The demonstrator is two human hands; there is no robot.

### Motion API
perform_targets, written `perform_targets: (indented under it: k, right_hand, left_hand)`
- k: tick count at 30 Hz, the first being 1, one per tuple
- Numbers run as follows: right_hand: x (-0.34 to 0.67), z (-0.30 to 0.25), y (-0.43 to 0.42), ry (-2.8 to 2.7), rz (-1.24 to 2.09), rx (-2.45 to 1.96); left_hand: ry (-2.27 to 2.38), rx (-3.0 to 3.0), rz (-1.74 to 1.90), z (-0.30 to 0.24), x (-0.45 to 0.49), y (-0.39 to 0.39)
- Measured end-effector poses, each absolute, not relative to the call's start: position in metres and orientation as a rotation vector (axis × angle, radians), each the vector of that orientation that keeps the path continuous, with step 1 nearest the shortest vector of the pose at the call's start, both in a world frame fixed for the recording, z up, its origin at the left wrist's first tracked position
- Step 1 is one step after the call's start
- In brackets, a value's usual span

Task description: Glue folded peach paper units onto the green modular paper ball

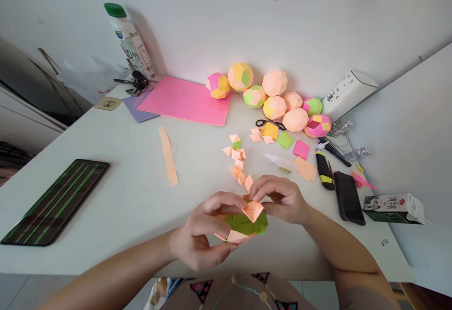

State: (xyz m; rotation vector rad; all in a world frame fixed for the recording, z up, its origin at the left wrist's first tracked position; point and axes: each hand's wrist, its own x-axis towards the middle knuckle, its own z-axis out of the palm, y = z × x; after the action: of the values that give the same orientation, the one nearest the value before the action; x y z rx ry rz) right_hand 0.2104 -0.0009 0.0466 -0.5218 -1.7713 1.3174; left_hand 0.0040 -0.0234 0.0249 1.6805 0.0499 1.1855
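Note:
Both of my hands hold one partly built paper model (246, 223) of green and peach folded pieces, above the near edge of the white table (116, 197). My left hand (203, 232) cups it from below and the left, fingers curled around it. Pinching a peach folded piece at the model's top are the fingers of my right hand (282, 199). Just beyond my hands, several small folded peach units (238, 164) lie scattered.
Several finished paper balls (275, 100) sit at the back by the wall, beside a pink sheet (185, 100). Scissors (270, 123), a glue bottle (278, 161), a phone (349, 197), a small carton (393, 208), a peach strip (168, 157), a tablet (56, 201) and a bottle (130, 41) lie around.

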Motion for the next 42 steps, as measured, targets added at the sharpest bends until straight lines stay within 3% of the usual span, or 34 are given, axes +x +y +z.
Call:
perform_targets:
  k: [6, 23, 32, 37, 42]
  right_hand:
    - [0.21, 0.041, -0.001, -1.639, 1.473, -0.523]
    - [0.206, 0.059, -0.01, -1.795, 1.22, -0.42]
    - [0.211, 0.055, -0.011, -1.27, 1.878, -0.829]
    - [0.207, 0.048, -0.009, -1.127, 2.044, -0.859]
    - [0.208, 0.048, -0.007, -1.117, 1.999, -0.957]
  left_hand:
    - [0.037, 1.624, 1.182, 0.025, 0.004, -0.023]
    - [0.139, 1.699, 1.119, 0.02, 0.0, -0.023]
    - [0.361, 1.887, 0.935, 0.025, -0.002, -0.01]
    - [0.426, 1.873, 0.831, 0.024, -0.001, -0.008]
    - [0.413, 1.767, 0.828, 0.019, 0.001, -0.009]
